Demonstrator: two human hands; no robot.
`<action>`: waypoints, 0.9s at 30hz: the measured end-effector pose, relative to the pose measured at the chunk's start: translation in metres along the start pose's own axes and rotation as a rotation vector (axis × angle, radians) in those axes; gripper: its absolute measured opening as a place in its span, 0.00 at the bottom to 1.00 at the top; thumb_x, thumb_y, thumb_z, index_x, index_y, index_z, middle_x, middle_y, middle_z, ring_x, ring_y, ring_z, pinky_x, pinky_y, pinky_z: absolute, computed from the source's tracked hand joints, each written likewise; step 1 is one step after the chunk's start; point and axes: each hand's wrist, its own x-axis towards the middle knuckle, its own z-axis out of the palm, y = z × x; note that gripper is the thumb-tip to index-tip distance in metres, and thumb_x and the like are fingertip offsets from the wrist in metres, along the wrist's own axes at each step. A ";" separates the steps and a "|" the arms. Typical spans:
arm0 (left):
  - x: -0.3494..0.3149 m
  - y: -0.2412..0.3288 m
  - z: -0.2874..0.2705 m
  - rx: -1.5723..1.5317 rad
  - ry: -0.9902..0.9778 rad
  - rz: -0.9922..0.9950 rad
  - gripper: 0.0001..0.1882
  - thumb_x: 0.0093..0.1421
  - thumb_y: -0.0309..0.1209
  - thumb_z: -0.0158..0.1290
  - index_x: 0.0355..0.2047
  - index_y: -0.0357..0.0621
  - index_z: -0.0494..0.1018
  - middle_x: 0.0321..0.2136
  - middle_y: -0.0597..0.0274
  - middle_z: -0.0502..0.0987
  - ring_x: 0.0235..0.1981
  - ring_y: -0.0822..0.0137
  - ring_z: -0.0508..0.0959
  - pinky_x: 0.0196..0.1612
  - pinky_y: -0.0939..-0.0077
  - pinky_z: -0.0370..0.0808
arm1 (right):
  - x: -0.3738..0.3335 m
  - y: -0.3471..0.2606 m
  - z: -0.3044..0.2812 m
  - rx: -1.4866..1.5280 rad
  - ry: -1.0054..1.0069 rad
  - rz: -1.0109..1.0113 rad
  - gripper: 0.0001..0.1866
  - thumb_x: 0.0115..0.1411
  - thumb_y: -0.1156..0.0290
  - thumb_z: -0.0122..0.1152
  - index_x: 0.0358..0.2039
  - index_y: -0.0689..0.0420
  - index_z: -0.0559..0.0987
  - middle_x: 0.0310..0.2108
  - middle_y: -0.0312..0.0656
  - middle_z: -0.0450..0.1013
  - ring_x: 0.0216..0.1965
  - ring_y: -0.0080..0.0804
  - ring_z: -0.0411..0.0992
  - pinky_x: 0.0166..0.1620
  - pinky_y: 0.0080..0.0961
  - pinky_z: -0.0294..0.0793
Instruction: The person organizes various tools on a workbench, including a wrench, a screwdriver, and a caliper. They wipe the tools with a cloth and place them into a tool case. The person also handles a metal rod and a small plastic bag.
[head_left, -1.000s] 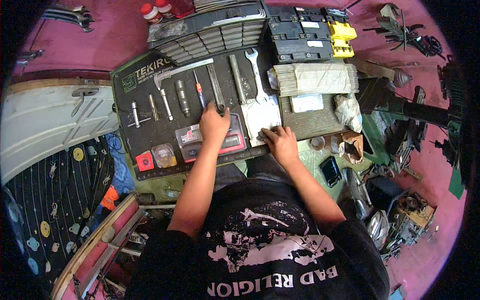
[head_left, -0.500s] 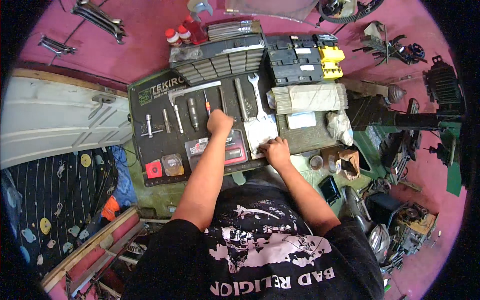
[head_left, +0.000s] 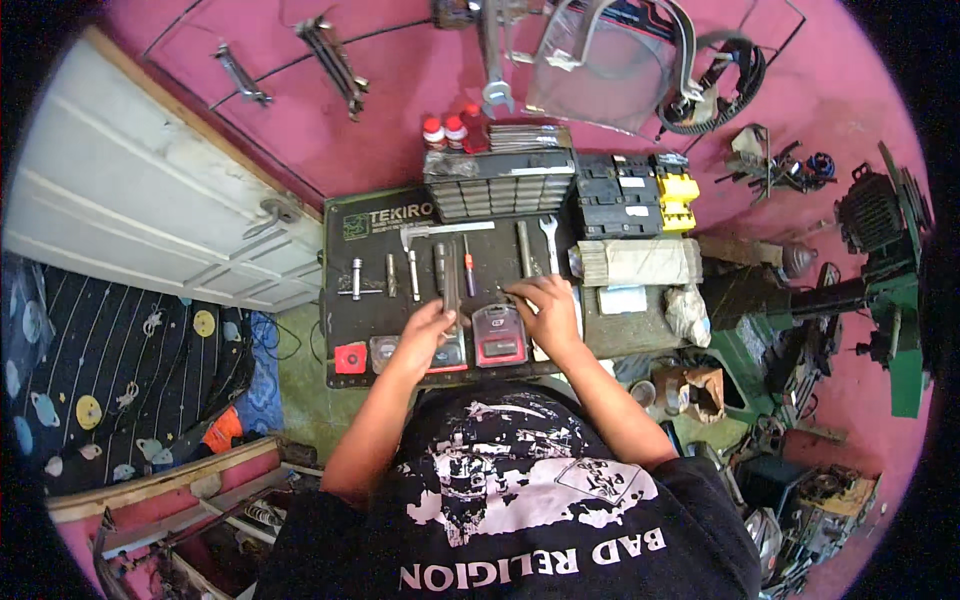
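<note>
My left hand [head_left: 425, 335] is closed around a long, slim grey metal tool [head_left: 452, 285], held upright over the dark mat [head_left: 345, 265]. A screwdriver [head_left: 469, 268] with an orange and dark shaft lies just right of it. My right hand [head_left: 548, 305] is curled above the mat, fingertips together near the foot of a metal rod [head_left: 527, 250]; what they hold, if anything, cannot be made out. Beyond that hand lies an open-end wrench [head_left: 549, 243]. White cloth or paper [head_left: 541, 353] shows partly beneath the hand. Between my hands sits a red and black tool package [head_left: 500, 338].
A caliper [head_left: 455, 229], a T-handle tool [head_left: 356, 279] and a socket extension [head_left: 414, 276] lie at left. A drawer cabinet [head_left: 505, 190] stands at the back, beside black cases [head_left: 620, 200]. A white door [head_left: 160, 180] stands at left, a green machine [head_left: 905, 345] at right.
My left hand has drawn the slim metal tool off the mat toward me. My right hand has lifted from the white cloth and moved farther over the mat. The view has shifted.
</note>
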 end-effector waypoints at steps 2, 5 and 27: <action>-0.030 0.013 0.002 0.042 -0.026 0.140 0.14 0.72 0.33 0.47 0.53 0.39 0.72 0.39 0.62 0.81 0.39 0.72 0.79 0.47 0.74 0.72 | 0.024 -0.035 -0.005 0.013 -0.007 -0.129 0.13 0.51 0.72 0.70 0.39 0.48 0.85 0.37 0.34 0.79 0.41 0.38 0.72 0.46 0.36 0.67; -0.043 -0.009 -0.010 0.014 -0.040 0.278 0.16 0.71 0.28 0.49 0.55 0.34 0.70 0.41 0.61 0.81 0.41 0.73 0.79 0.49 0.75 0.74 | 0.050 -0.069 0.002 -0.064 -0.023 -0.424 0.17 0.48 0.70 0.71 0.42 0.45 0.85 0.40 0.30 0.77 0.42 0.34 0.71 0.48 0.38 0.66; -0.077 0.007 -0.029 0.433 0.157 0.721 0.11 0.66 0.25 0.52 0.47 0.36 0.76 0.32 0.54 0.75 0.36 0.60 0.78 0.41 0.70 0.74 | 0.027 -0.131 0.021 -0.027 -0.100 -0.590 0.21 0.50 0.68 0.61 0.46 0.52 0.82 0.41 0.33 0.76 0.42 0.33 0.69 0.47 0.38 0.65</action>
